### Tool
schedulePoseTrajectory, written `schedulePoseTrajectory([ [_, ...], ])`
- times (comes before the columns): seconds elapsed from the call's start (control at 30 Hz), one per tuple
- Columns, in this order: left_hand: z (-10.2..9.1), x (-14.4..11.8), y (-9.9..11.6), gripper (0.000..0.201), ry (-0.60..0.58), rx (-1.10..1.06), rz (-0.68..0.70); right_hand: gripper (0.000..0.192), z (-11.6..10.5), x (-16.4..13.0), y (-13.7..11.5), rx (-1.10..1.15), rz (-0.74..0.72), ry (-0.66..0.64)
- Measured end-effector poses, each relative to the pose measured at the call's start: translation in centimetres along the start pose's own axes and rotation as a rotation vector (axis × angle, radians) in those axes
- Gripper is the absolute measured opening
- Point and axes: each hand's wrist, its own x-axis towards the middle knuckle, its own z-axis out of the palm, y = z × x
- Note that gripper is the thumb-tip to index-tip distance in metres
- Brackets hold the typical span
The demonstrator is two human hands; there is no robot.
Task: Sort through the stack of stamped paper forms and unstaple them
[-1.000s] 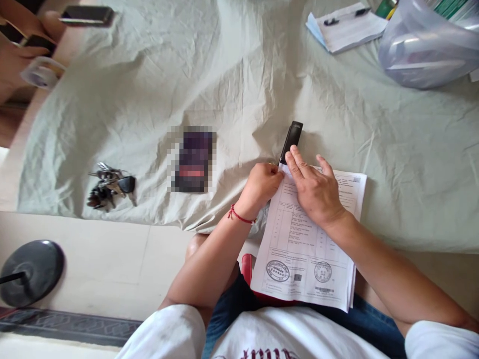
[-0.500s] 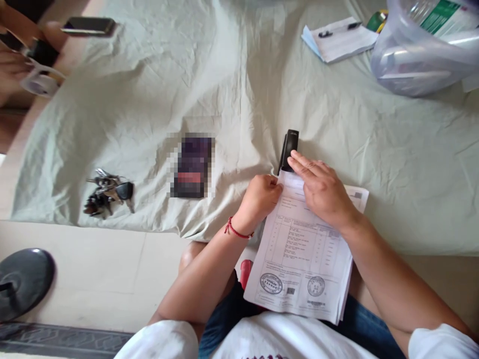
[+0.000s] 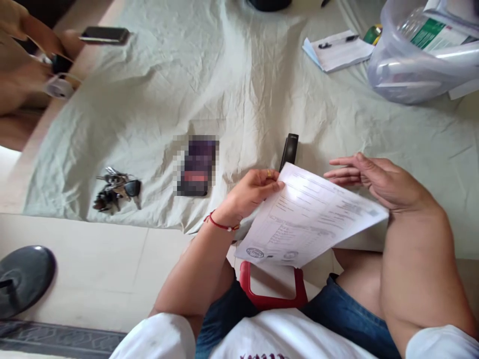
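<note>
My left hand [image 3: 258, 192], with a red string bracelet at its wrist, pinches the corner of some printed papers [image 3: 303, 214]. The papers are tilted over my lap and carry text and round ink stamps. My right hand [image 3: 377, 177] is off to the right, its fingers stretched out and apart, holding nothing. It is near the papers' far right edge. A black stapler [image 3: 289, 151] lies on the cloth just beyond the papers, its near end hidden behind them.
A phone [image 3: 196, 167] and a bunch of keys [image 3: 118, 189] lie on the cloth-covered table [image 3: 168, 89] at left. A notepad [image 3: 339, 50] with a pen and a clear plastic tub [image 3: 404, 75] stand at back right. Another person's arm [image 3: 26, 75] shows beside a second phone [image 3: 105, 35].
My right hand has let go of the stapler and papers and moved right, opening. My left hand has lifted and tilted the papers away from the stapler, uncovering a red-edged stool.
</note>
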Motion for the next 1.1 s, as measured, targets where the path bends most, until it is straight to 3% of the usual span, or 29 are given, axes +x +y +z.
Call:
schedulePoseTrajectory([
  [0.07, -0.7, 0.2, 0.4, 0.035, 0.099, -0.091, 0.031, 0.075, -0.2, 0.0, 0.0, 0.079, 0.066, -0.055],
  [0.23, -2.2, 1.1, 1.1, 0.031, 0.404, -0.198, 0.139, 0.084, 1.3, 0.7, -0.4, 0.312, -0.022, -0.060],
  [0.4, -2.4, 2.2, 0.7, 0.032, 0.627, -0.305, 0.221, 0.054, 3.0, 1.4, 0.2, 0.273, -0.070, -0.076],
  [0.53, -1.9, 2.2, 0.2, 0.034, 0.570, -0.318, 0.252, 0.055, 3.5, 1.9, 0.8, 0.284, -0.042, 0.003],
  [0.73, -1.7, 0.7, 0.0, 0.036, 0.352, -0.166, 0.115, 0.055, 2.0, 1.9, 0.4, 0.349, -0.129, 0.234],
  [0.87, -1.6, 0.2, -0.1, 0.025, 0.243, -0.028, 0.080, 0.059, 1.5, 1.9, 0.4, 0.363, -0.154, 0.298],
  [1.03, -1.6, 0.9, -0.9, 0.020, 0.327, 0.013, 0.106, 0.055, 1.4, 2.0, 0.6, 0.313, -0.116, 0.292],
  [1.1, -1.7, 1.1, -1.2, 0.027, 0.382, -0.009, 0.129, 0.048, 1.1, 2.1, 1.0, 0.263, -0.090, 0.293],
])
